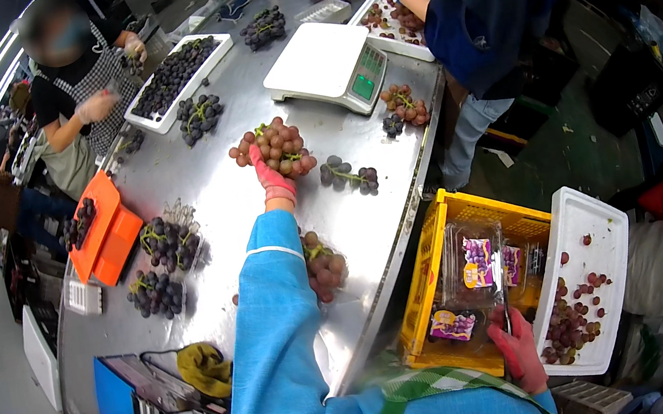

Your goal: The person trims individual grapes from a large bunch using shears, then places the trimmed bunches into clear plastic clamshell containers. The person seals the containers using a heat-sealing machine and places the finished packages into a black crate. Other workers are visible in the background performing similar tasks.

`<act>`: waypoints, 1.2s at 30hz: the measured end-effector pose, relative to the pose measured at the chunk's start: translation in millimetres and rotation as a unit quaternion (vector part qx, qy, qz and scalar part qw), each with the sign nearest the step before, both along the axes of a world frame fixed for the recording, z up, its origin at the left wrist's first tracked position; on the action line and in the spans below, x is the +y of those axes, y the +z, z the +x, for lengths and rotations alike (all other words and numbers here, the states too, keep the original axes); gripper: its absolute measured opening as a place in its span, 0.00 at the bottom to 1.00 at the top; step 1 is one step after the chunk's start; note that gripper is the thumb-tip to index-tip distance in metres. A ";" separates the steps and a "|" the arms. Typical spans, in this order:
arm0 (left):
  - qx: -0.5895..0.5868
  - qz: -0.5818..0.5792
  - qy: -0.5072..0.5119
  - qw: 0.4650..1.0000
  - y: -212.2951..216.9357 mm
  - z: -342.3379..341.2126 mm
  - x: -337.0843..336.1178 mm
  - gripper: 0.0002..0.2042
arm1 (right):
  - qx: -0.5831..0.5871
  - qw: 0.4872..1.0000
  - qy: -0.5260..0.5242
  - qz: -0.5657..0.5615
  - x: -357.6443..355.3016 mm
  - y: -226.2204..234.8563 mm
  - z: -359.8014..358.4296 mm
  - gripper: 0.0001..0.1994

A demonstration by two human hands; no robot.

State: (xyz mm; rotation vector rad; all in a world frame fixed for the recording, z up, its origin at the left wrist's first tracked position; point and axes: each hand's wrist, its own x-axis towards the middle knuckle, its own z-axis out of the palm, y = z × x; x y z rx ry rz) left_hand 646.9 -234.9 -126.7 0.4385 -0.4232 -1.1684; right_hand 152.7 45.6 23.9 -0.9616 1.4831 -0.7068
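At eleven o'clock, my pink-gloved left hand (pixel 272 178) cradles round reddish grapes (pixel 278 144), seemingly inspecting; turning needs gentleness. Pink-gloved right hand (pixel 518 351), five o'clock: grip unclear.

Left grip (pixel 276 181) forward, right grip (pixel 518 350) low

Metal table (pixel 384 229) — white scale (pixel 305 56), dark grape bunches (pixel 201 119), orange stand (pixel 118 244), white grape tray (pixel 222 44)

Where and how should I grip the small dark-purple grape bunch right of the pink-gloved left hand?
Pinch the bare green stem, probably from above and the right: it lies exposed midway along the dark-purple bunch, while the left hand and its reddish grapes crowd the other side.
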 end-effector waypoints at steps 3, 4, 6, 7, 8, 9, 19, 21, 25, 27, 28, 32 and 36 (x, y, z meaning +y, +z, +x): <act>0.014 0.034 0.018 0.999 -21.2 7.5 -8.2 0.36 | 0.025 0.998 -0.030 0.052 7.3 2.2 14.1 0.19; 0.020 0.051 0.026 0.998 -23.9 7.8 -7.6 0.36 | 0.003 0.998 -0.029 0.051 8.4 2.6 15.6 0.19; 0.029 0.086 0.036 0.995 -22.9 5.0 -4.4 0.35 | -0.024 0.998 -0.016 0.058 9.3 0.6 18.9 0.18; 0.032 0.102 0.038 0.994 -20.2 2.1 -3.0 0.35 | -0.062 0.996 -0.031 0.059 9.1 -0.7 19.6 0.17; 0.033 0.120 0.036 0.992 -16.5 -0.1 -1.4 0.35 | -0.037 0.998 -0.021 0.044 7.2 -2.5 20.0 0.17; 0.024 0.130 0.039 0.990 -12.4 -2.8 -1.2 0.35 | -0.019 0.999 -0.006 0.033 6.0 -3.4 19.7 0.17; -0.106 0.289 0.056 0.950 4.6 -5.0 27.9 0.31 | -0.031 0.997 0.056 -0.031 10.6 -9.6 -5.1 0.27; -0.146 0.273 0.060 0.949 18.1 -19.5 46.4 0.30 | -0.013 0.995 0.084 -0.051 13.5 -11.6 -16.4 0.27; -0.182 0.312 0.047 0.931 62.6 -88.8 86.2 0.28 | -0.057 0.995 0.072 -0.044 22.2 -12.9 -32.2 0.27; -0.177 0.268 -0.008 0.947 82.7 -137.0 111.9 0.26 | -0.122 0.990 0.061 -0.024 27.0 -12.2 -35.8 0.26; -0.170 0.211 -0.052 0.961 86.1 -168.0 133.1 0.24 | -0.165 0.984 0.056 -0.020 29.7 -11.5 -36.9 0.25; -0.215 0.198 -0.217 0.931 86.1 -285.3 219.0 0.23 | -0.264 0.962 0.029 0.058 38.2 -8.1 -45.5 0.17; -0.228 0.260 -0.311 0.885 75.2 -358.5 296.2 0.23 | -0.287 0.948 0.104 -0.094 51.6 -3.6 -77.7 0.14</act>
